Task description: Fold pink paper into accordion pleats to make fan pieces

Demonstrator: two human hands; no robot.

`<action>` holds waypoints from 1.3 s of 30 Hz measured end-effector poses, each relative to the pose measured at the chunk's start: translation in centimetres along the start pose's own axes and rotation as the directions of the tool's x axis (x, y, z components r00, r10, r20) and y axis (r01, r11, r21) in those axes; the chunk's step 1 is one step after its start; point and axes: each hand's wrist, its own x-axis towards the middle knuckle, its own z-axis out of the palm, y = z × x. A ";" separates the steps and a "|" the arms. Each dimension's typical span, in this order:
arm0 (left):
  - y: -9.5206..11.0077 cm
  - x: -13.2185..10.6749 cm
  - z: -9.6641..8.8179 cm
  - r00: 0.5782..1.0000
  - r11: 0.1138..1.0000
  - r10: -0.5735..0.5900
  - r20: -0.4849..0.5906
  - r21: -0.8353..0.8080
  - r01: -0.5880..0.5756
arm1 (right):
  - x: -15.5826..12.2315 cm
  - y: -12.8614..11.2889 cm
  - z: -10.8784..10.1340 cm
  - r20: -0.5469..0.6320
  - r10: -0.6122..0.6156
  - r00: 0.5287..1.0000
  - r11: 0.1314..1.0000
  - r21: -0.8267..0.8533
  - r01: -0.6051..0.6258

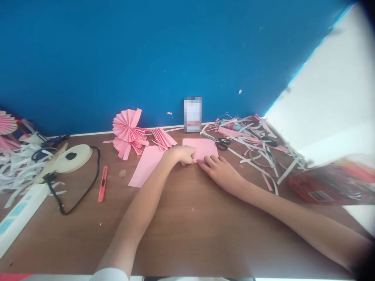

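A pink sheet of paper (202,146) lies flat on the brown table. At its near edge my left hand (185,154) is closed, with its fingers curled down onto the paper. My right hand (218,168) rests on the near right part of the same sheet, fingers apart and fingertips touching it. Its thumb is hard to make out. Partly beneath my left forearm, a second pink sheet (146,166) lies to the left. Black-handled scissors (223,143) lie just beyond the sheet's right side.
Pleated pink paper fans (129,127) stand against the blue wall, near a propped phone (192,115). Paper strips (258,136) heap at right, beside a plastic-wrapped package (331,183). Leftward lie a red utility knife (102,184), a tape roll (74,158), a black cord (95,177) and a power strip (22,216).
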 end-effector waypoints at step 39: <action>-0.4 1.7 0.8 0.994 0.999 -0.038 -0.106 -0.036 0.034 | 0.0 -1.1 0.0 0.047 0.124 0.991 0.990 -0.073 -0.121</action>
